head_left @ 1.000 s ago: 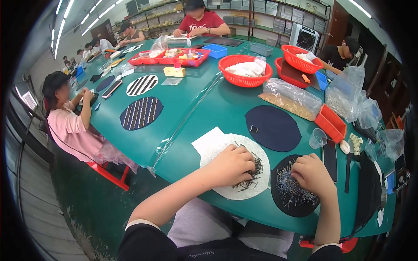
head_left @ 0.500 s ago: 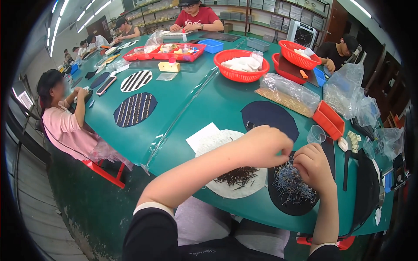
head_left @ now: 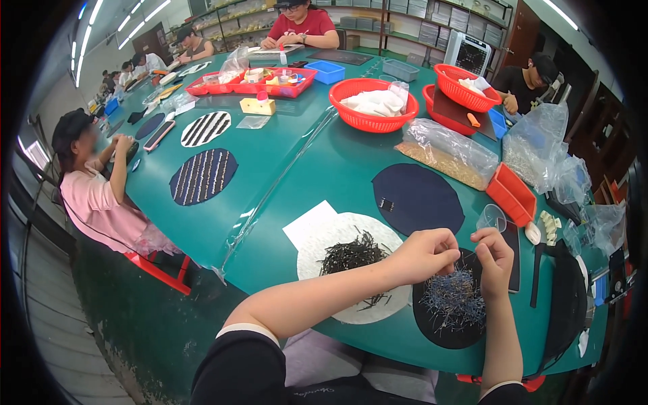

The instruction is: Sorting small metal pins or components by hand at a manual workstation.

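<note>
1. Left hand (head_left: 424,255): fingers curled shut, pinching w/ thumb + forefinger; what it pinches is too small to tell. It sits over the near edge of the worktop (head_left: 304,162), betw. the white round mat (head_left: 324,243) and the black round mat (head_left: 432,324).
2. Right hand (head_left: 495,260): also curled, fingertips pinched; can't tell what's in it. Just beside left hand, nearly touching, above the black round mat.
3. Pile of thin light pins (head_left: 453,300) lies on the black round mat, right under both hands.
4. Pile of dark pins (head_left: 351,255) on the white round mat, just left of left hand.
5. Dark blue round mat (head_left: 417,199) farther in from the near edge, behind the hands.
6. Small clear cup (head_left: 491,218) + orange tray (head_left: 511,194) near right hand, toward right edge.
</note>
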